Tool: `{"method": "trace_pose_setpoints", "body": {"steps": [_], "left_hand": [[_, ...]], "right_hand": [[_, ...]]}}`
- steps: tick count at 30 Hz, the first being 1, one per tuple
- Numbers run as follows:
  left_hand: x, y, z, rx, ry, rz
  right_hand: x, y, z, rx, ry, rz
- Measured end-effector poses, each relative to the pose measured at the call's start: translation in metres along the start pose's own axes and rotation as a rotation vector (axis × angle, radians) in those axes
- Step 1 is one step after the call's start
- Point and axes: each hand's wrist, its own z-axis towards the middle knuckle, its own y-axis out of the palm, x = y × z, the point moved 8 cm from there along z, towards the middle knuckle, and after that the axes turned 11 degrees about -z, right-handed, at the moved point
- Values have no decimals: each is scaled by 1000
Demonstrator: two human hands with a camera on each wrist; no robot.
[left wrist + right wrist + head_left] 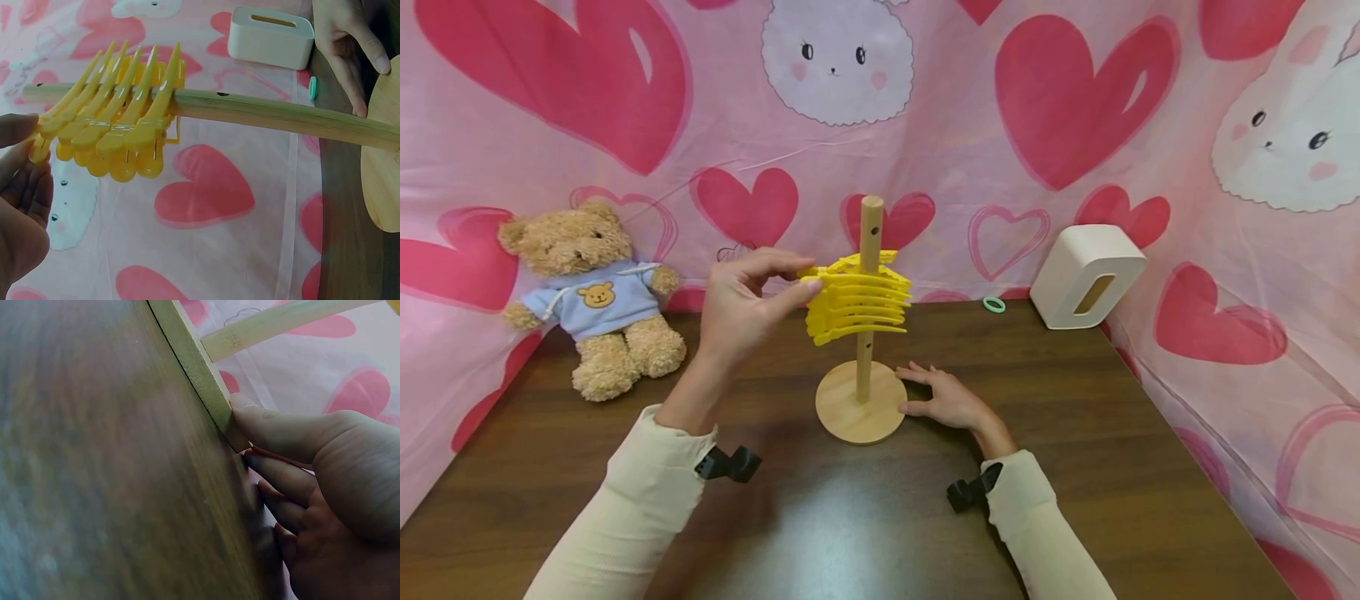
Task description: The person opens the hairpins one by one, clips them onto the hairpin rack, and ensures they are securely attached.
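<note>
Several yellow claw clips (857, 304) are clamped one above another around an upright wooden post (871, 229) with dark holes. The post rises from a round wooden base (842, 408) on the table. My left hand (733, 304) pinches the handle end of the top clip between thumb and fingers, left of the post. In the left wrist view the clips' long curved teeth (165, 81) pass across the post. Low at the right side, my right hand (951, 400) touches the base's edge with its thumb and index finger, the other fingers resting on the table.
A teddy bear (598, 300) in a blue top sits at the back left. The white tissue box (1086, 275) stands at the back right, with a mint-green ring (993, 305) left of it. A pink heart-printed cloth hangs behind the dark wooden table (1075, 400).
</note>
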Motion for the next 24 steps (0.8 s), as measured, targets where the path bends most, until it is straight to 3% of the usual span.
{"method": "trace_pose_setpoints", "body": {"steps": [13, 24], "left_hand": [[-6, 1, 2, -24, -62, 29], [-4, 4, 3, -36, -60, 97]], "right_hand": [[-2, 1, 1, 1, 4, -9], [-4, -2, 2, 9, -14, -31]]}}
